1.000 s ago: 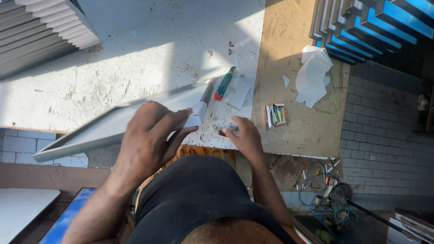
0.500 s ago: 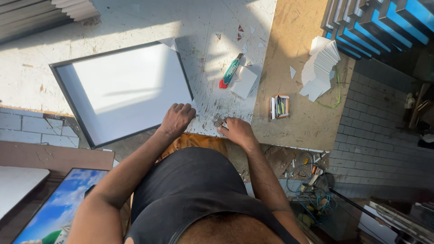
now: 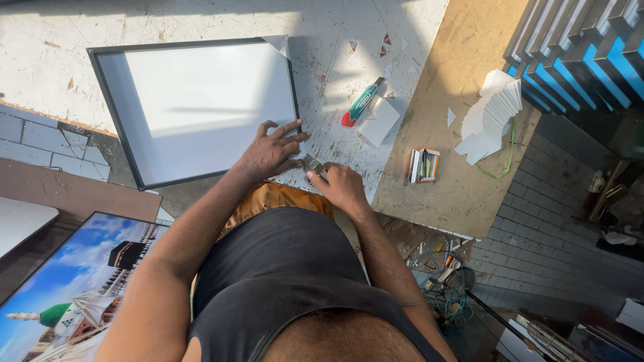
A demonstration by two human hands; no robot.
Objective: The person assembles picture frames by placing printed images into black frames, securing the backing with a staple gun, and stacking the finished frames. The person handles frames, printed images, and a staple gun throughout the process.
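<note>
A black-edged frame with a white backing (image 3: 201, 100) lies flat on the scratched white worktable (image 3: 349, 27). My left hand (image 3: 270, 149) rests flat on the frame's near right corner, fingers spread. My right hand (image 3: 342, 186) is closed around a small metal tool (image 3: 312, 163) whose tip sits at that same corner, just beside my left fingers. A white triangular corner piece (image 3: 278, 44) is on the frame's far right corner.
A red-and-green utility knife (image 3: 361, 106) and a white card (image 3: 380, 121) lie right of the frame. On the brown board (image 3: 463, 40) sit a small box of items (image 3: 423, 165) and a stack of white cards (image 3: 495, 114). Blue-edged frames (image 3: 583, 47) stand at right. A printed picture (image 3: 74, 288) leans at lower left.
The frame, held tilted on edge a second ago, now lies flat. My left hand has let go of its edge and rests on its near corner; my right hand brought the tool there.
</note>
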